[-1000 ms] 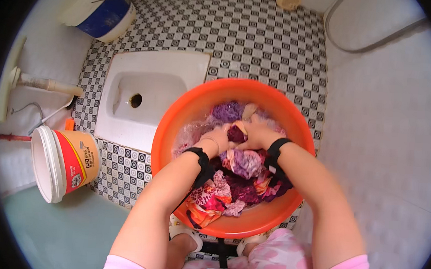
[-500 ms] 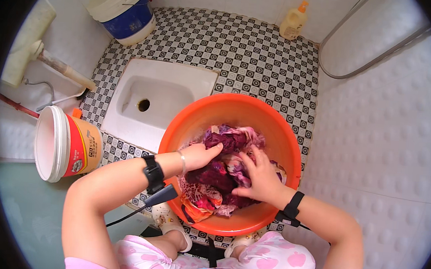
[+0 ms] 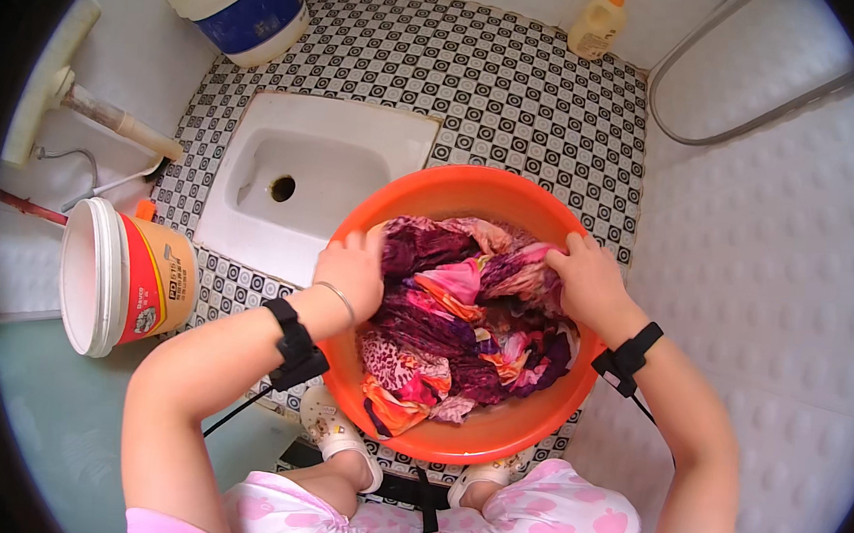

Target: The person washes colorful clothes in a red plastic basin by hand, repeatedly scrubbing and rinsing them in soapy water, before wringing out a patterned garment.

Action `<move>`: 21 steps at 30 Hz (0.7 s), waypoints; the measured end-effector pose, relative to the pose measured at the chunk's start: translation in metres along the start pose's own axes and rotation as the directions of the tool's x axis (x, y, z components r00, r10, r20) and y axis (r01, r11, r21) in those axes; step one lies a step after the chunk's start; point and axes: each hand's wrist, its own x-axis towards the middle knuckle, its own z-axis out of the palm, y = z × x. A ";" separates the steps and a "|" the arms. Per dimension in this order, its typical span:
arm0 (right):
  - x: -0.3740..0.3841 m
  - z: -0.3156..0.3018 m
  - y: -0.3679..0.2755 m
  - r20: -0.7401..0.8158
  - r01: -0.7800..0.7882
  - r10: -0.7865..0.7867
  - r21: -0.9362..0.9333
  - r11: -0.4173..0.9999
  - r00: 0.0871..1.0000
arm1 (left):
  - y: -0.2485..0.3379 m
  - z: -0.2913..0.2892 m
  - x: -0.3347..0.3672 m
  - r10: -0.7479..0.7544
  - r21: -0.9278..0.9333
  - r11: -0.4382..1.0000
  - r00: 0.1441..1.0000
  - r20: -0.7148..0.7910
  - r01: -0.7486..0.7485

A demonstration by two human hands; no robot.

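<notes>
A large orange basin (image 3: 454, 451) stands on the floor in front of my feet. In it lies a wet, bunched cloth (image 3: 432, 331) patterned in purple, pink and orange. At the basin's left side, my left hand (image 3: 352, 276) is closed on the cloth's left edge, its fingertips slightly blurred. My right hand (image 3: 592, 281) closes on the cloth's right edge beside the far right rim, thumb toward the middle. Between the two hands the cloth spreads across the basin. Folds hide most of the basin's bottom.
Behind the basin, to the left, is a white squat toilet (image 3: 219, 202) set in the tiled floor (image 3: 489, 83). A yellow-red bucket (image 3: 154, 282) stands at left, a blue-white bucket (image 3: 256, 17) farther back. A pump bottle (image 3: 597, 26) and a grey hose (image 3: 674, 135) are at far right.
My hands have moved apart from the middle of the pile to the basin's two sides. The cloth has spread wider, showing more pink and orange.
</notes>
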 end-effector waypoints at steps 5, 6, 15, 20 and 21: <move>0.009 0.051 -0.022 0.231 -0.213 0.127 0.400 0.892 0.965 | 0.030 0.032 0.016 0.162 -0.129 0.985 0.885 0.435 -0.117; 0.002 0.082 -0.018 0.183 -0.149 0.082 0.389 0.909 0.980 | 0.035 0.037 0.013 0.165 -0.130 0.985 0.854 0.492 -0.116; 0.004 0.119 -0.073 0.550 -0.117 0.018 0.144 0.983 0.835 | 0.047 0.072 0.039 0.241 -0.093 0.968 0.754 0.611 -0.235; 0.032 0.127 -0.057 0.513 -0.098 -0.039 0.238 0.966 0.857 | 0.051 0.081 0.068 0.214 -0.076 0.975 0.800 0.560 -0.208; 0.047 0.129 -0.052 0.642 -0.214 -0.033 0.303 0.929 0.766 | 0.053 0.084 0.070 0.185 -0.018 0.977 0.799 0.572 -0.213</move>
